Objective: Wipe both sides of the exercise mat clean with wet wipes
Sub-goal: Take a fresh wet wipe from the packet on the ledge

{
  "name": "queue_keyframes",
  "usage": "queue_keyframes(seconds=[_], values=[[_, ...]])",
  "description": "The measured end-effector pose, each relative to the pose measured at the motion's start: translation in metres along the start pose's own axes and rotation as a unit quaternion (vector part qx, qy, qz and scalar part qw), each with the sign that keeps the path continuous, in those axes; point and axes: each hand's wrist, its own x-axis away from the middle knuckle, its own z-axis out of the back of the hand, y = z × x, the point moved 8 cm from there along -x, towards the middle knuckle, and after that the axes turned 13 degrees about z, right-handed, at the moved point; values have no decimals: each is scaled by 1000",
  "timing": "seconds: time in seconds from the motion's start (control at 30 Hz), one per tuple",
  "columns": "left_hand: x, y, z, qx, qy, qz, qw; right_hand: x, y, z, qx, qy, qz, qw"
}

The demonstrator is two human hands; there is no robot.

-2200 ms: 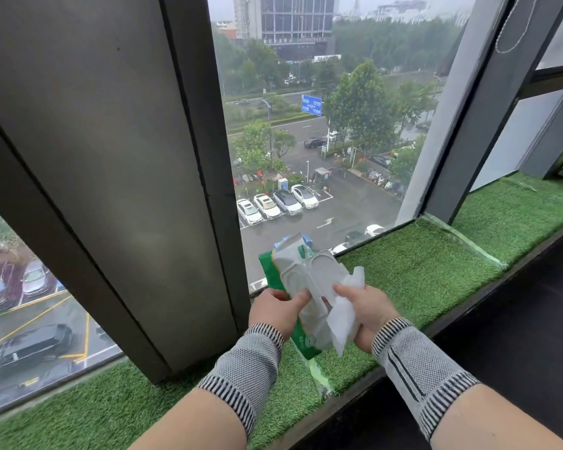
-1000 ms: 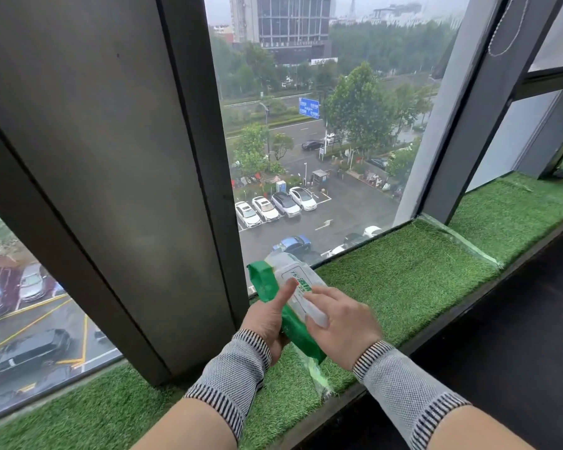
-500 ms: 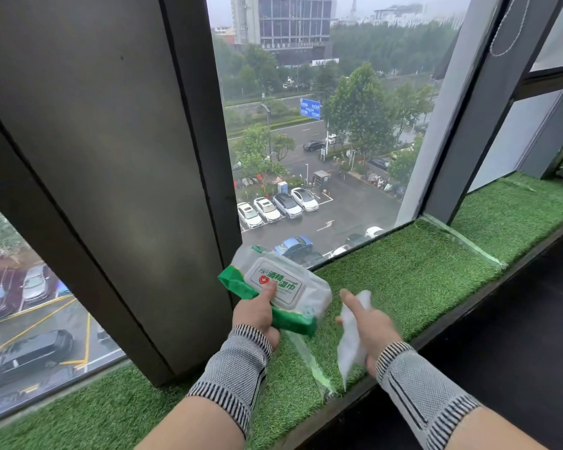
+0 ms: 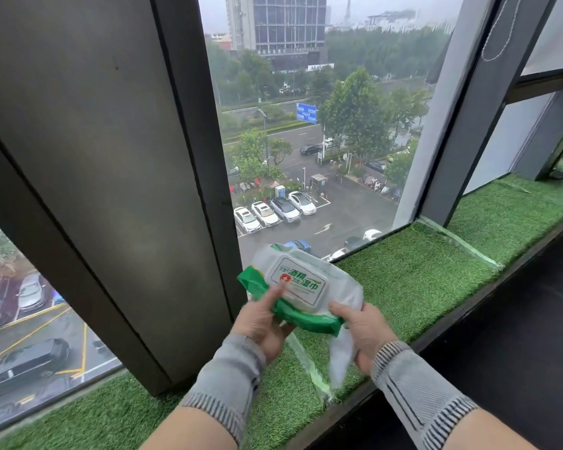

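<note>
Green-edged wet-wipe pack (image 4: 301, 292) is clamped at nine o'clock by left hand (image 4: 260, 323); right hand (image 4: 364, 332), at three, grips pack plus loose wipe (image 4: 340, 355), apparently for steadiness.

Both forearms reach forward, side by side, each in a grey striped wrist sleeve. The left hand (image 4: 261, 323) grips the wipes pack (image 4: 303, 290), thumb on top. The right hand (image 4: 364, 329) pinches the pack's right end and clasps a wipe (image 4: 340, 355) under its palm.
</note>
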Motion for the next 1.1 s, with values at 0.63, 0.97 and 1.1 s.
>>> queue_keyframes(seconds=[0.63, 0.97, 1.1], values=[[7, 71, 24, -463, 319, -229, 794, -15, -61, 21, 286, 93, 229, 926], [-16, 74, 43, -303, 264, -179, 898, -32, -52, 39, 61, 120, 163, 977], [-34, 43, 60, -175, 214, -70, 958, -49, -38, 50, 136, 113, 146, 973]])
